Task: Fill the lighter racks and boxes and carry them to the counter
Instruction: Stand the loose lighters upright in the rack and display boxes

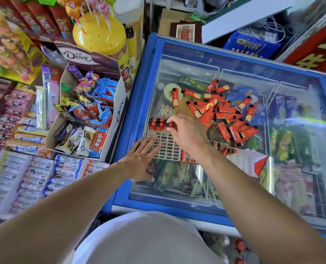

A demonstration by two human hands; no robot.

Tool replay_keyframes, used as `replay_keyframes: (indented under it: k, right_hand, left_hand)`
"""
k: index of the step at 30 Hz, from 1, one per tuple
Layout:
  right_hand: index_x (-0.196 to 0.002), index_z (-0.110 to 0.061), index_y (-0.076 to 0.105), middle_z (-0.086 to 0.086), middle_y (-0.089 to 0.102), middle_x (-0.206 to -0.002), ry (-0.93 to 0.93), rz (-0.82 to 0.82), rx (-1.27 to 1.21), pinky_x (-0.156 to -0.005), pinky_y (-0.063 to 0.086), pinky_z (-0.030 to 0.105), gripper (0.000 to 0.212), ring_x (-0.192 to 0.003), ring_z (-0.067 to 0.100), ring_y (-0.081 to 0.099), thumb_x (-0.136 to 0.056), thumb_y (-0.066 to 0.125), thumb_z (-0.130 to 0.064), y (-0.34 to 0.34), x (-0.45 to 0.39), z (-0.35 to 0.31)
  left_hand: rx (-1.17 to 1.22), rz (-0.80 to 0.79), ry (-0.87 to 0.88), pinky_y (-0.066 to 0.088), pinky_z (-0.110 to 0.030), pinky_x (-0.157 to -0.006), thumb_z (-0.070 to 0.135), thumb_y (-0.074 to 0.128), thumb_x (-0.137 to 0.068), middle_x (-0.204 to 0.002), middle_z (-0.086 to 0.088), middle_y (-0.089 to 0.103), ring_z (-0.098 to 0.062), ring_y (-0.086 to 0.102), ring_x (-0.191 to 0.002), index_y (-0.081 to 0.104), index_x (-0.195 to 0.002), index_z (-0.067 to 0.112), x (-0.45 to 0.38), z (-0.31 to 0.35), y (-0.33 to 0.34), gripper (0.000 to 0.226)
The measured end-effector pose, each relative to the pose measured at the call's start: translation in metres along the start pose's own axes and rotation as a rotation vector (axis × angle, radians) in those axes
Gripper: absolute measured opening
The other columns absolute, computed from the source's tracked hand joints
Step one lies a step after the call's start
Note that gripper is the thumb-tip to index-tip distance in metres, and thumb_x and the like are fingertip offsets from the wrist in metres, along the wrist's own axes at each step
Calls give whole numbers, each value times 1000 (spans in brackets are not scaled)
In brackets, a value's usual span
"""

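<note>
A white plastic lighter rack (165, 147) with a grid of slots lies on the glass lid of a blue chest freezer (133, 103). Three red lighters stand upright in its far row (156, 124). My right hand (186, 132) pinches the third lighter (168, 125) at the top, over the rack's far edge. My left hand (141, 159) lies flat with fingers spread on the rack's near left corner. A loose pile of red lighters (225, 113) is spread on the glass to the right of the rack.
A red and white lighter box (251, 162) lies open right of my right forearm. Left of the freezer stand a Dove candy carton (93, 111), a yellow lollipop tub (101, 37) and trays of gum (34, 178).
</note>
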State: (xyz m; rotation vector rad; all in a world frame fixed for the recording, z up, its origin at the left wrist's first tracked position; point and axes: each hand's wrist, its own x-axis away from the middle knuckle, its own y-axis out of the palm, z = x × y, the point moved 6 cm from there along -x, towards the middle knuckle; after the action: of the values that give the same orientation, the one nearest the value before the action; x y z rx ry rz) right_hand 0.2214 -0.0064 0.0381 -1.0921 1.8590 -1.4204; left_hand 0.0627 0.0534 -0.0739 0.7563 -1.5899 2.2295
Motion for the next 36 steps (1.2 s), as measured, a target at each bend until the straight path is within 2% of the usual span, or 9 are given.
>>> replay_keyframes:
  k: [2, 5, 9, 11, 14, 20, 26, 32, 36]
  right_hand:
    - [-118, -28, 67, -14, 70, -114, 13, 14, 14, -64, 48, 20, 23, -89, 3, 65, -96, 65, -36, 2, 3, 0]
    - [-115, -29, 69, -14, 74, -98, 51, 42, 38, -54, 35, 17, 22, -70, -1, 53, -95, 67, -37, 5, 7, 1]
    - [-116, -32, 67, -13, 75, -94, 96, 47, 13, -58, 52, 22, 21, -74, 3, 67, -96, 64, -39, 10, 9, 5]
    - [-118, -32, 66, -13, 74, -91, 115, 51, 5, -59, 56, 25, 23, -72, 4, 68, -97, 61, -41, 13, 10, 5]
    - [-119, -32, 66, -13, 75, -89, 126, 53, -13, -59, 56, 25, 25, -69, 4, 68, -97, 60, -43, 14, 11, 3]
    - [-117, -33, 66, -13, 75, -97, 156, 63, -19, -64, 57, 26, 22, -78, 6, 70, -97, 62, -41, 13, 11, 3]
    - [-115, -33, 67, -16, 73, -96, 154, 114, -39, -61, 53, 23, 21, -78, 2, 67, -95, 66, -37, 9, 13, 3]
    - [-100, -32, 73, -14, 69, -92, 126, 143, -85, -58, 54, 28, 8, -71, 2, 62, -95, 67, -33, 7, 17, -2]
    - [-96, -32, 74, -14, 69, -93, 153, 147, -78, -57, 52, 27, 9, -70, 3, 60, -96, 65, -33, 7, 17, -2]
  left_hand:
    - [-1, 3, -2, -24, -43, -120, 69, 68, -81, -155, -3, -48, -21, -45, -142, -35, -152, 29, 0, 0, 1, 132]
    - [2, 5, -2, -23, -44, -120, 69, 69, -80, -155, -3, -48, -21, -45, -142, -37, -151, 30, 0, 0, 0, 133]
    - [-2, -3, -8, -23, -44, -120, 70, 69, -79, -154, -2, -49, -21, -46, -142, -38, -150, 30, 0, 0, 1, 134]
    - [-3, -9, -9, -24, -43, -120, 70, 69, -79, -154, -3, -50, -21, -46, -142, -38, -150, 31, 0, 0, 1, 134]
    - [-12, -9, -2, -24, -43, -119, 71, 68, -79, -154, -4, -49, -22, -46, -142, -37, -151, 29, 1, 0, 0, 134]
    - [-4, -4, -2, -27, -41, -117, 71, 69, -77, -153, -3, -51, -21, -48, -140, -38, -150, 29, 1, 0, 0, 136]
    - [-6, -15, -2, -26, -43, -118, 73, 67, -78, -153, -3, -51, -22, -48, -140, -38, -150, 29, 1, 0, 1, 135]
    - [12, -21, 6, -23, -45, -121, 73, 68, -77, -154, -4, -49, -22, -47, -141, -39, -149, 30, 1, 0, 0, 136]
    - [16, -23, 8, -22, -45, -121, 73, 67, -77, -154, -4, -49, -22, -48, -140, -40, -148, 31, 1, 0, 0, 136]
